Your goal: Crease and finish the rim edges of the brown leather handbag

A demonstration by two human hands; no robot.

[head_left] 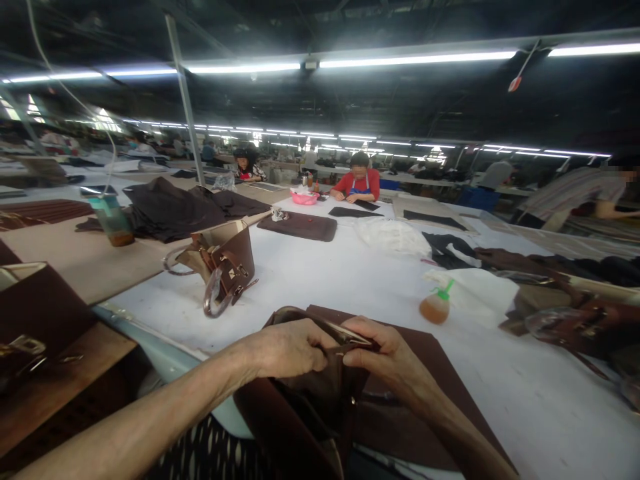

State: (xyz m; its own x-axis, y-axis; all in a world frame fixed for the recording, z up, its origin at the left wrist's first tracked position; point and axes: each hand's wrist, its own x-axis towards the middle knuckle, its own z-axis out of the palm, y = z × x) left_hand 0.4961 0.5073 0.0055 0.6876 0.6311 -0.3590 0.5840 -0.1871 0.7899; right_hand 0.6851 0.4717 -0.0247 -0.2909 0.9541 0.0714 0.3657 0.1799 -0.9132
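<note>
A dark brown leather handbag [285,417] is tilted open in front of me, its lighter lining showing inside. My left hand [295,347] has its fingers curled closed on the bag's upper edge. Close beside it, my right hand [377,347] pinches the same rim at the corner between thumb and fingers. Under the bag lies a flat dark brown leather panel [425,360] on the white tabletop [320,283]. What the left fingertips touch inside the fold is partly hidden.
Another brown handbag [235,257] with wrapped handles stands ahead. A squeeze bottle [435,307] with a green nozzle is at right, a teal-topped jar [114,220] at left. More bags lie at both sides. A co-worker in red [357,180] sits across the table.
</note>
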